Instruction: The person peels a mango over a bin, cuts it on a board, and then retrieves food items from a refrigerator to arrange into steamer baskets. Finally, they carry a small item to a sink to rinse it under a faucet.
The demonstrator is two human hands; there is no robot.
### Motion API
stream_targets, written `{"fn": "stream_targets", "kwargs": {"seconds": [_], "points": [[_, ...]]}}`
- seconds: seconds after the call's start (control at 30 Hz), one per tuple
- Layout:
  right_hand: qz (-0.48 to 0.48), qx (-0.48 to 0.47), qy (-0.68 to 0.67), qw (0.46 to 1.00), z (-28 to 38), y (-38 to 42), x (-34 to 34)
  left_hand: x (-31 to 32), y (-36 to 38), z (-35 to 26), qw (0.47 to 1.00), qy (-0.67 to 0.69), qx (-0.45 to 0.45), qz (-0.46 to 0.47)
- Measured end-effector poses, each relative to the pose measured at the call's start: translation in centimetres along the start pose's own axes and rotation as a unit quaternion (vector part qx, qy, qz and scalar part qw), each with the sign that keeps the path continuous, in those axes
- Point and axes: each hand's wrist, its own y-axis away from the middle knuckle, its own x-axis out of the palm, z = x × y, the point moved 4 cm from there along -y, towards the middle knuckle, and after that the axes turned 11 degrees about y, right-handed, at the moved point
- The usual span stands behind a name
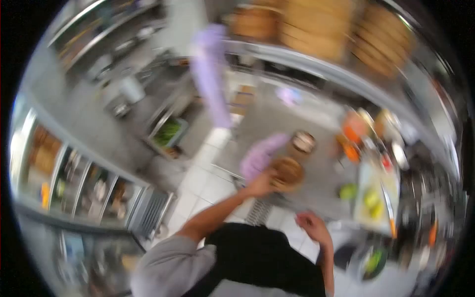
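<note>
My left hand [262, 184] reaches to the near left side of a round woven basket [287, 174] on the metal table, its fingers closed at the rim. Beside that hand lies a blurred pink-purple shape [260, 156], which looks like cloth. Just behind the basket stands a small round container [303, 142] with pale contents. My right hand [311, 226] hangs in front of the table edge with its fingers loosely curled and apart, and nothing shows in it.
Green produce and a knife [388, 205] lie on a cutting board [363, 198] at the right. Below it is a dark bowl [371, 262] with greens. Stacked bamboo steamers [316, 27] fill the back shelf. A blurred purple shape [210, 74], perhaps clothing, is at the back left.
</note>
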Motion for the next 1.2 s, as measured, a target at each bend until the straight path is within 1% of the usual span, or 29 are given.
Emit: {"fn": "stream_targets", "kwargs": {"seconds": [0.03,0.07,0.1,0.13,0.2,0.23,0.27,0.3,0.37,0.4,0.43,0.47,0.5,0.53,0.57,0.6,0.63,0.67,0.7,0.73,0.77,0.8,0.83,0.87,0.9,0.93,0.97,1.03,1.2], "points": [[0.038,0.015,0.042,0.998,0.6,-0.4,0.4,1.6,-0.8,1.4,0.998,0.004,0.062,0.011],[0.039,0.007,-0.028,0.999,-1.8,-1.1,2.2,2.0,-1.5,1.5,0.997,-0.005,0.075,0.025],[0.069,0.041,-0.071,0.994,-1.0,-1.4,2.8,2.0,-2.0,1.3,0.998,0.043,0.042,-0.003],[0.09,0.043,-0.089,0.991,-0.8,-2.3,3.6,5.4,-4.9,5.9,0.986,0.164,0.013,-0.027],[0.13,0.03,-0.096,0.986,1.2,-3.6,4.8,5.1,-4.9,5.0,0.992,-0.091,0.092,0.0],[0.179,0.009,-0.048,0.983,2.2,-4.4,5.4,2.5,-4.2,3.7,0.992,-0.097,0.081,-0.023],[0.221,-0.012,-0.002,0.975,3.0,-5.5,6.2,-0.8,-2.6,1.1,0.987,-0.065,0.139,-0.043],[0.231,-0.029,0.004,0.972,3.6,-6.8,7.3,-4.6,-0.5,-1.7,0.978,-0.036,0.198,-0.06],[0.303,-0.021,-0.009,0.953,4.5,-9.0,11.3,-16.5,4.4,-5.2,0.989,0.073,0.124,-0.041],[0.3,-0.075,0.035,0.95,3.9,-10.6,13.7,-23.2,8.4,-7.8,0.971,0.095,0.149,-0.163],[0.31,-0.092,0.042,0.945,5.4,-11.8,15.0,-29.8,12.0,-8.3,0.963,0.093,0.044,-0.248],[0.319,-0.138,0.037,0.937,7.9,-12.5,16.4,-37.3,16.5,-9.6,0.903,-0.161,0.167,-0.361],[0.327,-0.181,0.029,0.927,10.4,-12.7,17.7,-43.4,22.1,-13.5,0.867,-0.112,0.099,-0.475],[0.339,-0.193,0.098,0.916,15.4,-12.5,18.1,-48.7,27.7,-17.1,0.817,-0.149,0.062,-0.554],[0.34,-0.206,0.098,0.912,19.2,-12.9,19.0,-54.7,32.8,-18.3,0.671,-0.297,0.138,-0.665],[0.387,-0.189,0.15,0.89,21.9,-13.1,20.2,-61.4,38.4,-18.4,0.633,-0.294,0.158,-0.698],[0.429,-0.169,0.202,0.864,23.8,-13.3,21.7,-64.4,43.0,-23.0,0.563,-0.339,0.17,-0.735],[0.375,-0.274,0.248,0.85,23.1,-14.7,25.0,-68.7,47.9,-24.8,0.514,-0.393,0.061,-0.76],[0.373,-0.286,0.245,0.848,23.5,-15.1,27.1,-72.3,52.0,-27.0,0.442,-0.449,0.079,-0.772],[0.403,-0.284,0.178,0.852,24.8,-15.3,29.3,-77.9,57.6,-27.7,0.398,-0.494,0.055,-0.771],[0.429,-0.279,0.11,0.852,26.8,-15.4,31.2,-81.6,61.9,-29.3,0.37,-0.503,-0.014,-0.781],[0.448,-0.253,0.134,0.847,30.7,-14.1,31.2,-85.4,67.0,-29.6,0.363,-0.558,-0.002,-0.746],[0.445,-0.258,0.131,0.848,32.5,-14.0,32.7,-89.8,71.7,-30.8,0.391,-0.624,-0.127,-0.664],[0.444,-0.273,0.141,0.842,33.6,-13.9,34.0,-88.9,71.9,-32.9,0.402,-0.581,-0.218,-0.673],[0.444,-0.287,0.153,0.835,34.7,-13.7,35.1,-91.4,75.4,-32.3,0.398,-0.49,-0.242,-0.737],[0.441,-0.282,0.165,0.835,36.0,-13.3,35.9,-96.1,81.7,-28.9,0.398,-0.491,-0.241,-0.737],[0.44,-0.284,0.164,0.836,36.8,-13.6,37.1,-102.8,87.1,-26.6,0.574,-0.345,-0.065,-0.74],[0.466,-0.278,0.163,0.824,36.9,-14.4,39.5,-99.1,82.3,-29.2,0.574,-0.354,-0.07,-0.735],[0.458,-0.318,0.135,0.819,38.3,-16.4,42.6,-99.6,80.7,-31.2,0.572,-0.388,-0.115,-0.714]]}}
